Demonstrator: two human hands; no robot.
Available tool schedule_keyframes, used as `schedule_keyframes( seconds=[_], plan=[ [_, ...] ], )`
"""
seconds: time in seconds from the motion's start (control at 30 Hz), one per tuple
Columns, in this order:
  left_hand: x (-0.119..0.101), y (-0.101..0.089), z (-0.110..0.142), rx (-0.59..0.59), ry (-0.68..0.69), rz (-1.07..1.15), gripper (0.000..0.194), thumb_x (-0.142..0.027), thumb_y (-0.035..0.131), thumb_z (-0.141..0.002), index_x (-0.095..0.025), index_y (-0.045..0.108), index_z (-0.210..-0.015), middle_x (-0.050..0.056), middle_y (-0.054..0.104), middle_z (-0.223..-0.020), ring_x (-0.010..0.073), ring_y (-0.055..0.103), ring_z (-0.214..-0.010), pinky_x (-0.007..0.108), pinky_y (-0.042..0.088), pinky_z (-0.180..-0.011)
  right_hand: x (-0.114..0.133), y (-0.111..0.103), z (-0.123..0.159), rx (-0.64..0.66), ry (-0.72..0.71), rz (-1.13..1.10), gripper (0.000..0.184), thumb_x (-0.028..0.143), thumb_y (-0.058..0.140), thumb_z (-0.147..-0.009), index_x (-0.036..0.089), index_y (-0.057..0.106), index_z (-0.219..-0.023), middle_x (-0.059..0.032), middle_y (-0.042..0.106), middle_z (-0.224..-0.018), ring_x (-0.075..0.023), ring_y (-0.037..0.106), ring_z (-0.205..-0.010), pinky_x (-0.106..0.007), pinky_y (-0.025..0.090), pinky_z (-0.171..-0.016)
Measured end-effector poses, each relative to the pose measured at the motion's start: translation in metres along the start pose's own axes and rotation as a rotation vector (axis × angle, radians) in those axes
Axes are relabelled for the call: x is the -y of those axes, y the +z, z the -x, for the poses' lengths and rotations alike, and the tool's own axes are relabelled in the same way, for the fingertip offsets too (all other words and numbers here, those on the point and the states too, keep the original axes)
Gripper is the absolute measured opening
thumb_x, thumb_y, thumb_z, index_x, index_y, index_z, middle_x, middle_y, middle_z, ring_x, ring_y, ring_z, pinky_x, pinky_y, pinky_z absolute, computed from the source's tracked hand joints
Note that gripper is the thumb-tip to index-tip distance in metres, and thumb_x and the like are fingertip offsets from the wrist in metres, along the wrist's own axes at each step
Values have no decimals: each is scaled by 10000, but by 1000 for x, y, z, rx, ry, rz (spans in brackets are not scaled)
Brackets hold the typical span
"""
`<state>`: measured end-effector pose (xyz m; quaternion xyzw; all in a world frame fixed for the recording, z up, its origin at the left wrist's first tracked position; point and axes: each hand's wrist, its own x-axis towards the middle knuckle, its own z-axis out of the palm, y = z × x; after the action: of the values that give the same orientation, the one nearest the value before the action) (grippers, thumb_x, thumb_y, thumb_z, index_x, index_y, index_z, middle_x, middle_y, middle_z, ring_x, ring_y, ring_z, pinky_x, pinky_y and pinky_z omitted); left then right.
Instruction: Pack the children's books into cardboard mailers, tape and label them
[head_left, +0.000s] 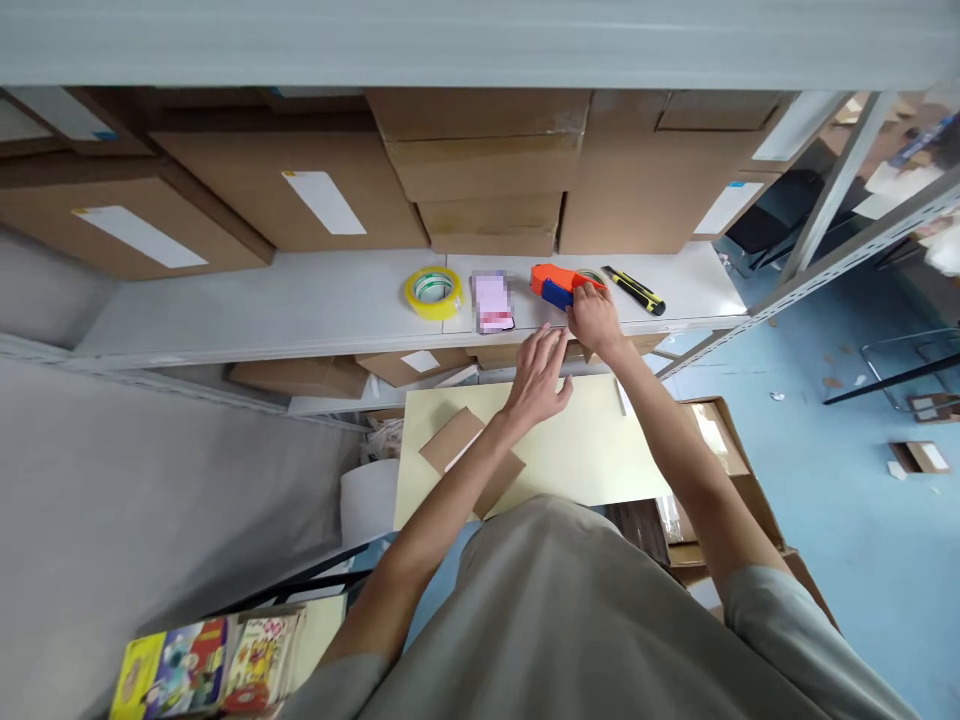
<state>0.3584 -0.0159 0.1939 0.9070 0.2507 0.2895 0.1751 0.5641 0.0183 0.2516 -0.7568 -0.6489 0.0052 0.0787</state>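
An orange and blue tape dispenser (553,285) rests at the front of the grey metal shelf (330,300). My right hand (594,316) is closed on its right end, covering part of it and of the tape roll there. Just left of that, my left hand (538,372) hangs at the shelf's front edge, fingers stretched out and holding nothing. On the shelf to the left lie a phone (493,302), its screen blurred, and a roll of yellow tape (433,292). A black and yellow utility knife (636,291) lies right of the dispenser.
Cardboard boxes (480,165) line the shelf's back, some with white labels. Below is a pale yellow table (577,440) with a flat cardboard piece (454,440) on it. An open carton (720,440) stands at the right, and books (187,660) lie lower left.
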Motion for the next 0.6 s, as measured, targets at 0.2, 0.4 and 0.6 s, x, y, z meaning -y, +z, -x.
schedule_keyframes(
  seconds=[0.2,0.4,0.6],
  plan=[
    [38,8,104,104,-357,-42,871,-323,692,-1014,-150,461,-1836,274,576,-1770,465,466,-1756,662,383,-1465,-16,40,31,-245,23,-28,664,320,285,-1184,30,554,-1717,-376,567,-1668,-504,567,-1572,-715,525,-1225],
    [125,2,171,215,-915,-78,795,-493,662,-1072,-67,553,-1735,317,616,-1749,448,532,-1712,615,368,-1475,25,139,171,203,421,-649,784,562,87,-1241,138,637,-1606,-301,717,-1489,-397,758,-1354,-601,681,-1109],
    [170,19,160,490,-1162,-108,865,-739,568,-1112,-62,673,-1641,309,671,-1706,453,613,-1644,527,441,-1397,93,205,245,999,1128,-1489,885,627,133,-1237,-19,531,-1691,-337,744,-1462,-314,829,-1288,-464,734,-1080]
  ],
)
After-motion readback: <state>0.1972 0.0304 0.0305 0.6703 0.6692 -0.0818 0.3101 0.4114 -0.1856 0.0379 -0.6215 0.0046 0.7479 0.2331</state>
